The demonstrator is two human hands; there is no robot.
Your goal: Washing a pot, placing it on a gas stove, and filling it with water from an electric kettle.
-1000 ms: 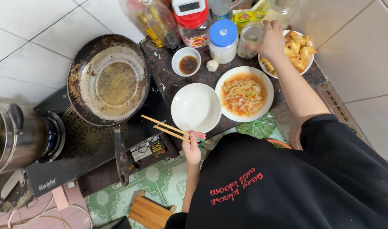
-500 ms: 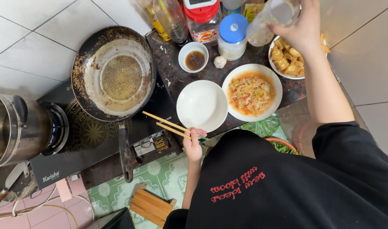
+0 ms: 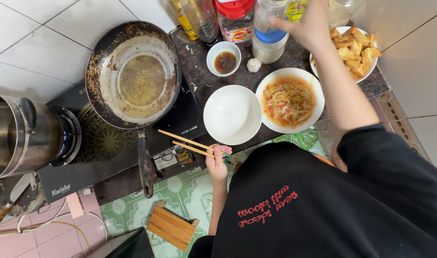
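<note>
Lowered since a moment ago, the right hand [image 3: 308, 24] now rests among bottles at twelve o'clock, grip unclear; left hand [image 3: 217, 165] clamps chopsticks [image 3: 190, 145]; keep them level beside the empty white bowl [image 3: 232, 114].

I had only the one camera, worn on the head, and it looked almost straight down over the black shirt [image 3: 323, 210]. It sat fairly near the work, taking in the frying pan [image 3: 135, 74] on the stove [image 3: 108, 148] at left, the bowls on the dark bench [image 3: 199, 57] ahead, and tiled floor [image 3: 32, 28] beyond.
</note>
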